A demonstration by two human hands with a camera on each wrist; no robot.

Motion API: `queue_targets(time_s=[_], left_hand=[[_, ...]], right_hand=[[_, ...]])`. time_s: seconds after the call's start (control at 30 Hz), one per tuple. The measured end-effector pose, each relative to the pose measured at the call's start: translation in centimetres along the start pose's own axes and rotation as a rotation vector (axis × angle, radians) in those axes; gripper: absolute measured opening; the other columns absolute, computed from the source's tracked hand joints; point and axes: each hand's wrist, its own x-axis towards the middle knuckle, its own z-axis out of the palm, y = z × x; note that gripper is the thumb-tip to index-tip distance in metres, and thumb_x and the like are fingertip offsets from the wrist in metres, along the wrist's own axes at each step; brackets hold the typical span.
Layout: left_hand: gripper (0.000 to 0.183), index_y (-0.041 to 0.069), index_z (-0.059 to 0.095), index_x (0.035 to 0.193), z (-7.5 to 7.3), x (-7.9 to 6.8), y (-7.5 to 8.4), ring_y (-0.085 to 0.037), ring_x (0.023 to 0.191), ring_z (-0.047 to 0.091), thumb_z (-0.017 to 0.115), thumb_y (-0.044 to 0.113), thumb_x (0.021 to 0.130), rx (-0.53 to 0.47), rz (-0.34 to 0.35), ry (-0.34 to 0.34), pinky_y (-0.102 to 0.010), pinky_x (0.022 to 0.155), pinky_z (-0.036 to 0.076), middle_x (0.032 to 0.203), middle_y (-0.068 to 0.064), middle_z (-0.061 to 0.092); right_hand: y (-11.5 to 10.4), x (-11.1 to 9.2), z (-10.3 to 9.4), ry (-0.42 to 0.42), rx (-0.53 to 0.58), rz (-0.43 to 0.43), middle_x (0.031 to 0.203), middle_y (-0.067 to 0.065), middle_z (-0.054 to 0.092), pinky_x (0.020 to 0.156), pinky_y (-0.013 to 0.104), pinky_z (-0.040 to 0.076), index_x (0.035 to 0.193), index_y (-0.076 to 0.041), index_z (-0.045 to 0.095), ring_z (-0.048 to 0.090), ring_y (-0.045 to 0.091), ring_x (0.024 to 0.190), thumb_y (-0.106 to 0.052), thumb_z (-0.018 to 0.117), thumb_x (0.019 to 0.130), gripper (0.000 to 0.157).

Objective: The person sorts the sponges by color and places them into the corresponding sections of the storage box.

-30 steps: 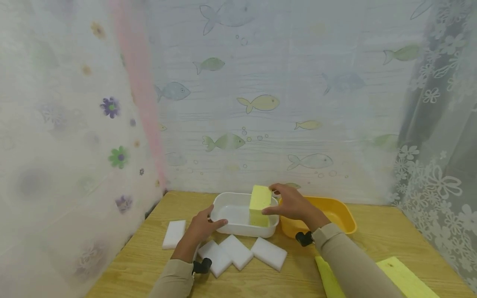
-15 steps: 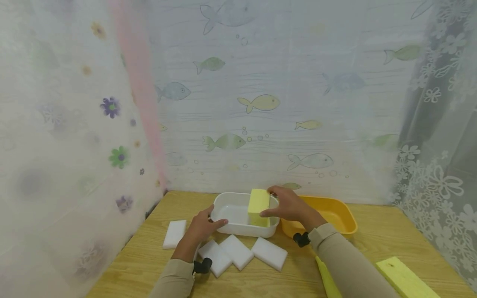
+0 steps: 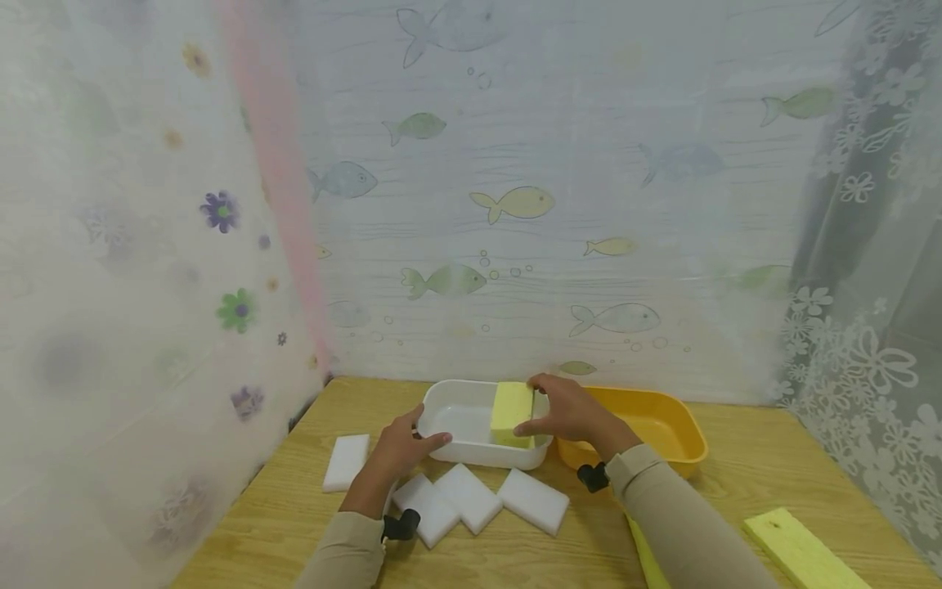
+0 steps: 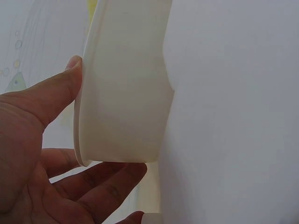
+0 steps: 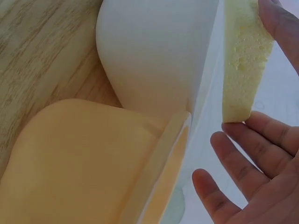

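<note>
Just below the centre of the head view, a yellow sponge (image 3: 511,411) sits upright at the right end of a white tub (image 3: 459,453), within its rim; its lower end is hidden behind the near wall. The right hand (image 3: 572,409) has its grip clamped on the sponge, thumb on the near side and fingertips on the far side, as the right wrist view also shows. At the tub's left end, the left hand (image 3: 400,448) holds the tub, its grip closed about the corner with the thumb at the near rim.

Right of centre, an orange tub (image 3: 690,435) stands against the white one, partly covered by the right forearm. Below the white tub lie three white slabs (image 3: 534,501), two of them touching; a fourth slab (image 3: 347,463) lies farther left, near the left hand. Toward the lower right are a long yellow block (image 3: 805,548) and another yellow piece (image 3: 644,552), mostly hidden by the right sleeve (image 3: 684,523). All rest on a wood-grain table (image 3: 250,540). Across the upper frame hangs a fish-patterned sheet (image 3: 515,123).
</note>
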Motion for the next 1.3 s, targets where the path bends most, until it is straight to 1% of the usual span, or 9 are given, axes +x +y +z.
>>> queue_targets(time_s=[0.13,0.27,0.4,0.53,0.7,0.9,1.0,1.1,1.3], left_hand=[[0.103,0.002,0.03,0.162,0.0,0.0,0.0,-0.042,0.135,0.057,0.078,0.056,0.088,0.01,0.005,0.0,-0.054,0.104,0.052,0.156,-0.026,0.047],[0.102,0.002,0.03,0.162,0.1,0.0,0.0,-0.041,0.135,0.057,0.078,0.055,0.088,0.008,0.009,0.001,-0.053,0.104,0.052,0.156,-0.026,0.047],[0.103,0.003,0.03,0.162,0.1,0.0,0.1,-0.041,0.136,0.056,0.078,0.055,0.088,0.007,0.004,-0.001,-0.054,0.105,0.052,0.157,-0.026,0.046],[0.103,0.003,0.03,0.162,0.0,0.0,0.1,-0.041,0.137,0.056,0.078,0.056,0.088,0.001,-0.005,-0.003,-0.054,0.106,0.051,0.158,-0.025,0.045],[0.102,0.002,0.03,0.162,-0.1,0.0,0.2,-0.041,0.136,0.057,0.078,0.054,0.089,0.006,0.001,0.001,-0.054,0.105,0.051,0.157,-0.026,0.046],[0.101,0.002,0.03,0.162,-0.1,0.0,0.2,-0.042,0.136,0.056,0.078,0.053,0.089,0.012,0.004,0.002,-0.055,0.105,0.051,0.156,-0.026,0.047],[0.101,0.002,0.03,0.162,-0.1,0.0,0.2,-0.042,0.136,0.056,0.078,0.053,0.089,0.013,0.001,0.003,-0.055,0.105,0.051,0.156,-0.027,0.047],[0.101,0.002,0.03,0.162,0.0,-0.1,0.1,-0.042,0.136,0.056,0.078,0.052,0.089,0.013,0.002,0.004,-0.055,0.105,0.051,0.156,-0.027,0.047],[0.101,0.001,0.03,0.162,0.0,0.0,0.0,-0.042,0.136,0.056,0.078,0.053,0.089,0.013,0.008,0.004,-0.055,0.106,0.051,0.155,-0.027,0.048]], right_hand=[[0.1,-0.1,0.1,-0.002,-0.022,-0.004,0.149,0.011,0.058,0.113,0.055,0.045,0.144,-0.01,0.058,0.053,0.036,0.138,-0.058,0.089,0.073,0.091],[-0.1,-0.3,0.0,-0.005,-0.041,-0.022,0.15,0.01,0.057,0.115,0.055,0.043,0.143,-0.011,0.06,0.052,0.035,0.139,-0.054,0.089,0.076,0.085],[-0.3,-0.4,-0.2,0.007,-0.029,-0.017,0.15,0.011,0.057,0.115,0.055,0.043,0.142,-0.01,0.06,0.051,0.035,0.14,-0.051,0.089,0.078,0.081],[-0.1,-0.6,-0.6,0.028,-0.048,-0.02,0.148,0.011,0.058,0.114,0.055,0.044,0.141,-0.01,0.061,0.052,0.035,0.138,-0.051,0.089,0.079,0.08],[0.2,-1.1,-1.1,0.052,-0.05,-0.044,0.148,0.011,0.059,0.114,0.056,0.044,0.141,-0.01,0.061,0.053,0.036,0.138,-0.053,0.088,0.079,0.08],[0.3,-2.3,-1.4,0.064,-0.016,-0.056,0.147,0.009,0.059,0.113,0.056,0.044,0.14,-0.013,0.061,0.053,0.035,0.138,-0.054,0.087,0.079,0.078],[0.5,-2.9,-1.3,0.069,-0.024,-0.077,0.147,0.008,0.059,0.113,0.055,0.044,0.14,-0.014,0.061,0.053,0.034,0.138,-0.054,0.086,0.08,0.077],[0.8,-3.6,-1.3,0.085,-0.028,-0.079,0.147,0.007,0.06,0.113,0.056,0.044,0.141,-0.014,0.061,0.054,0.034,0.137,-0.054,0.085,0.081,0.076],[1.0,-5.2,-1.9,0.125,-0.029,-0.101,0.146,0.005,0.06,0.112,0.057,0.045,0.142,-0.014,0.06,0.055,0.033,0.137,-0.049,0.087,0.081,0.076]])
